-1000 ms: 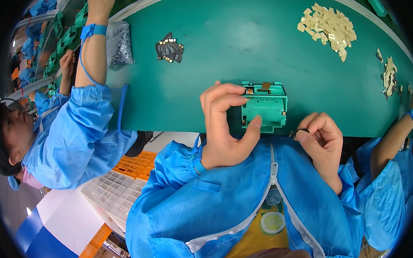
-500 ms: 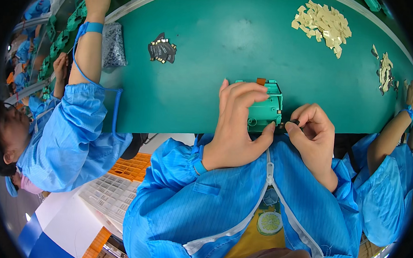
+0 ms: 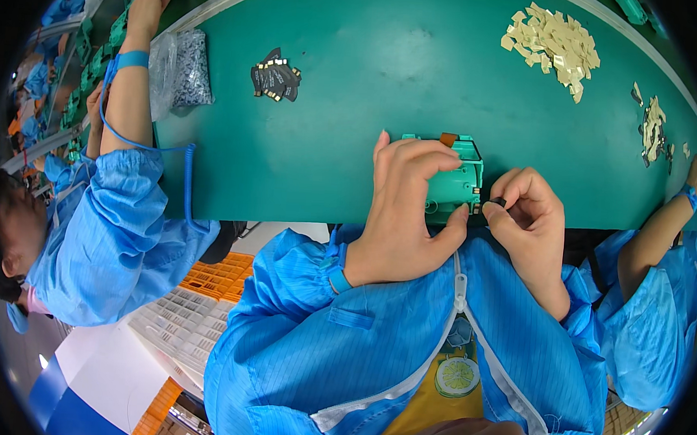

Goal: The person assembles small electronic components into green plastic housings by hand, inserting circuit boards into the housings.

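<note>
A green plastic housing (image 3: 454,184) rests at the near edge of the green table, with a brown flat tab (image 3: 449,139) sticking up at its far side. Over its left part arches my left hand (image 3: 408,205), fingers on top and thumb at the near right corner, closed around it. Just right of the housing, my right hand (image 3: 528,219) pinches a small black piece (image 3: 498,202) between thumb and forefinger. The piece is mostly covered, so its kind does not show. A narrow gap separates it from the housing.
A pile of cream-coloured pieces (image 3: 558,47) lies far right, a mixed heap (image 3: 652,131) beyond it. Black flexible strips (image 3: 276,78) lie at left, near a clear bag of small dark parts (image 3: 192,67). Co-workers' arms (image 3: 131,88) reach in from both sides.
The co-worker's arm on the left has shifted a little left, uncovering more of the bag. My hands, the housing and the black piece keep nearly the same arrangement.
</note>
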